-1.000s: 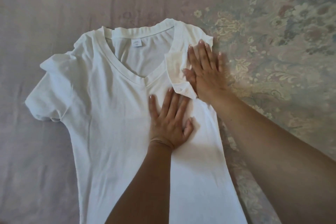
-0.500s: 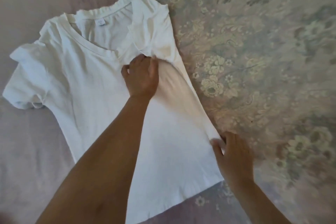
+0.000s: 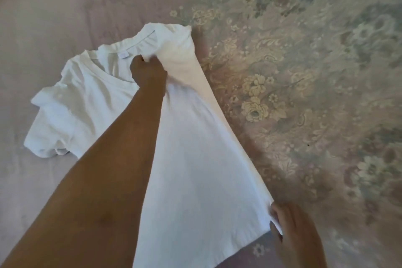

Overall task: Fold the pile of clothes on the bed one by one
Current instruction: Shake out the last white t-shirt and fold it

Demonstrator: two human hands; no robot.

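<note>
A white V-neck T-shirt [image 3: 195, 159] lies front up on the bed, collar at the far end. My left hand [image 3: 148, 72] grips a bunch of fabric just right of the neckline, and the right shoulder part is lifted off the bed. My right hand [image 3: 291, 230] pinches the shirt's right bottom corner at the hem. The right side edge is stretched in a line between my two hands. The left sleeve [image 3: 50, 128] lies crumpled on the bed. My left forearm covers the shirt's middle.
The bed carries a pinkish cover [image 3: 43, 17] with a pale floral pattern [image 3: 304, 72] across the right side. No other clothes show in the view.
My left hand has moved up toward the collar and lifted the fabric. My right hand slid down to the hem corner and holds it. The view has shifted so the shirt sits lower and further right.
</note>
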